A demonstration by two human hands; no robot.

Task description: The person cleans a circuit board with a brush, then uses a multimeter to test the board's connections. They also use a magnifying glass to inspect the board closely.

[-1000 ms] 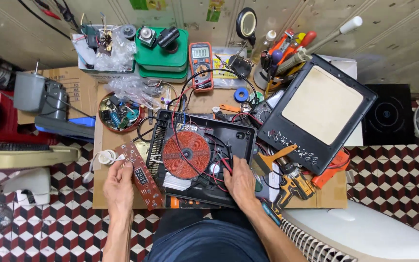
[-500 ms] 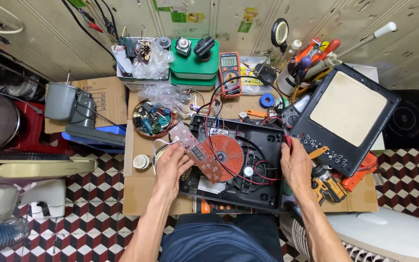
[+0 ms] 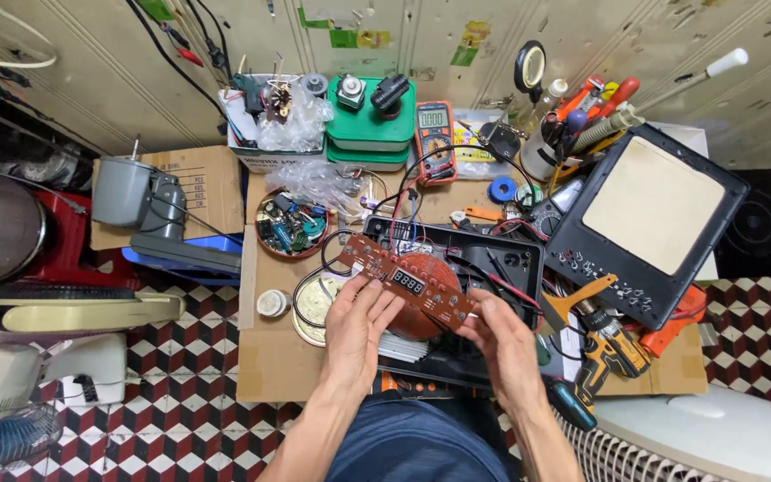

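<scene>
Head-camera view from above a crowded repair bench: a long reddish-brown circuit board [image 3: 410, 281] with a small dark display window is held up in both hands over an opened black induction cooker housing [image 3: 493, 268], seemingly so that its face can be read while its wires stay attached to the base. The left hand [image 3: 356, 323] is closed on the board's lower edge near the middle, thumb on top; the right hand [image 3: 501, 332] is pinched on the board's right end, where red and black leads [image 3: 484, 272] run down into the housing. A copper-coloured coil disc [image 3: 417, 312] is partly hidden beneath the board. The cooker's black top frame with its pale glass panel [image 3: 649, 214] is propped aside at the right, apparently to leave the inside exposed. A round tray of small parts [image 3: 289, 223] is kept just left of the housing, within reach, and an orange multimeter [image 3: 435, 129] is laid behind it. Two green lidded boxes [image 3: 369, 129] are stacked against the wall, a clear plastic bag of parts [image 3: 289, 123] beside them. A flattened brown carton [image 3: 198, 187] with dark print is set at the left under a grey motor [image 3: 131, 192]. Green and yellow paper scraps [image 3: 403, 43] are stuck to the cream panelled wall. A yellow-and-black cordless drill [image 3: 613, 348] is parked at the right edge.
</scene>
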